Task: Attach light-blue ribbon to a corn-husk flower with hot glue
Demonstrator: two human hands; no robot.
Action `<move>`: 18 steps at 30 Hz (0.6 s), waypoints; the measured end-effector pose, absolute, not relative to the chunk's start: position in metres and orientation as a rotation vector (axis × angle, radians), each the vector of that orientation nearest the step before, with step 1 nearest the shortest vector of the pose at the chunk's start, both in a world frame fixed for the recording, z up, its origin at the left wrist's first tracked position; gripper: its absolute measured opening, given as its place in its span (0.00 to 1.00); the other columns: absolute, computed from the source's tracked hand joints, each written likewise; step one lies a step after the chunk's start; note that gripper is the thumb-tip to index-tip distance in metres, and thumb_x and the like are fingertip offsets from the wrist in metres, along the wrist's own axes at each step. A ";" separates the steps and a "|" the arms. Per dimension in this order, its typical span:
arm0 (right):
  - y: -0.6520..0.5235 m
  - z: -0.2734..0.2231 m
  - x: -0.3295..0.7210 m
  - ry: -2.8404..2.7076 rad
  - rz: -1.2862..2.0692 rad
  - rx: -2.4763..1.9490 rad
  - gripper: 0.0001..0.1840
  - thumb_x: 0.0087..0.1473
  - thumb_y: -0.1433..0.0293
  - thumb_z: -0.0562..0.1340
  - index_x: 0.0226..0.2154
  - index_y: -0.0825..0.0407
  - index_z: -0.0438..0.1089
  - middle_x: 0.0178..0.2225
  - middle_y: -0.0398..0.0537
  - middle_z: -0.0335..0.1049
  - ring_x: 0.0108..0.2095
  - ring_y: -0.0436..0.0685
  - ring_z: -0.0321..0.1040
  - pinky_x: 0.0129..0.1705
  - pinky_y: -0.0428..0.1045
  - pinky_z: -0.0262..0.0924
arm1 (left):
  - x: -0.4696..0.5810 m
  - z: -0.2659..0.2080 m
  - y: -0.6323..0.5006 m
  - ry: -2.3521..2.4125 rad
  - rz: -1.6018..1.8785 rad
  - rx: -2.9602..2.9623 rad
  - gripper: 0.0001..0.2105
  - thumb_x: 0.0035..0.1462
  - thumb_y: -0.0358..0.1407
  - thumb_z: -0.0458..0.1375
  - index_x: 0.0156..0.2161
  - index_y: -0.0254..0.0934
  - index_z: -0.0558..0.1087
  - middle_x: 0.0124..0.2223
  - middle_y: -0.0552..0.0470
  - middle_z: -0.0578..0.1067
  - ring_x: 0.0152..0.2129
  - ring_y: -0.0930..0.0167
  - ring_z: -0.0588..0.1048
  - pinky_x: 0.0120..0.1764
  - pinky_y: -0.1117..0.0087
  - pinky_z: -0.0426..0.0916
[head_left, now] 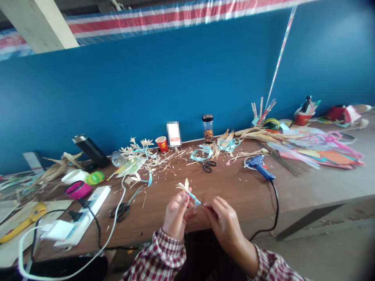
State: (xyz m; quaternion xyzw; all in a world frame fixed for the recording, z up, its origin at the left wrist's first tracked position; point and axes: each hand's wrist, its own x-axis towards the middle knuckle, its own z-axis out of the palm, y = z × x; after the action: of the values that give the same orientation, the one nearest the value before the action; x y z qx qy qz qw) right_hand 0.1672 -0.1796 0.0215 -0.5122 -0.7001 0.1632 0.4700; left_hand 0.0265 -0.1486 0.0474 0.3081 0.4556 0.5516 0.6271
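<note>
My left hand (175, 214) is closed around a small handmade flower (185, 186) with pale, husk-like petals pointing up and left. Its stem (193, 197) is wrapped in light blue and slants down to the right. Thumb and forefinger of my right hand (225, 218) are pinched together just past the stem's lower end; what lies between them is too small to make out. Beyond my hands, more pale flowers (143, 146) lie in a heap, and a single one with a blue stem (137, 178) rests nearer to me.
Scissors (120, 210) lie left, a smaller pair (208, 166) farther back. A blue glue gun (262, 167) with a black cord sits right. Blue ribbon (202, 153), a red paper cup (161, 143), a jar (208, 129) and a power strip (95, 207) share the brown table (164, 195).
</note>
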 end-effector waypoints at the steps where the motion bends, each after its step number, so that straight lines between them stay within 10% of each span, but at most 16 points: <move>1: -0.180 0.021 0.167 -1.717 0.380 -1.248 0.10 0.59 0.71 0.53 0.29 0.52 0.66 0.27 0.47 0.64 0.30 0.54 0.61 0.34 0.47 0.56 | 0.029 0.047 -0.150 1.053 1.255 0.683 0.23 0.36 0.46 0.68 0.36 0.32 0.74 0.28 0.52 0.71 0.22 0.77 0.68 0.21 0.78 0.67; 12: -0.182 0.017 0.162 -1.619 0.552 -1.183 0.11 0.59 0.71 0.52 0.27 0.52 0.66 0.27 0.46 0.63 0.29 0.53 0.60 0.32 0.47 0.56 | 0.036 0.036 -0.153 1.074 1.125 0.668 0.16 0.32 0.41 0.70 0.24 0.31 0.74 0.20 0.56 0.70 0.17 0.79 0.66 0.21 0.77 0.66; 18: -0.184 0.020 0.160 -1.282 0.934 -1.181 0.10 0.57 0.65 0.56 0.27 0.53 0.65 0.24 0.42 0.61 0.25 0.49 0.57 0.27 0.44 0.54 | 0.030 0.029 -0.153 1.059 1.186 0.723 0.18 0.37 0.42 0.68 0.34 0.32 0.76 0.27 0.51 0.74 0.20 0.78 0.68 0.24 0.76 0.68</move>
State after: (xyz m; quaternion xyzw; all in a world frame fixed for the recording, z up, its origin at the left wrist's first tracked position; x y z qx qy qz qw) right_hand 0.1595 -0.1838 0.0204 -0.4990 -0.5414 0.3947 0.5497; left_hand 0.0305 -0.1530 0.0290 0.3173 0.4648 0.5203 0.6423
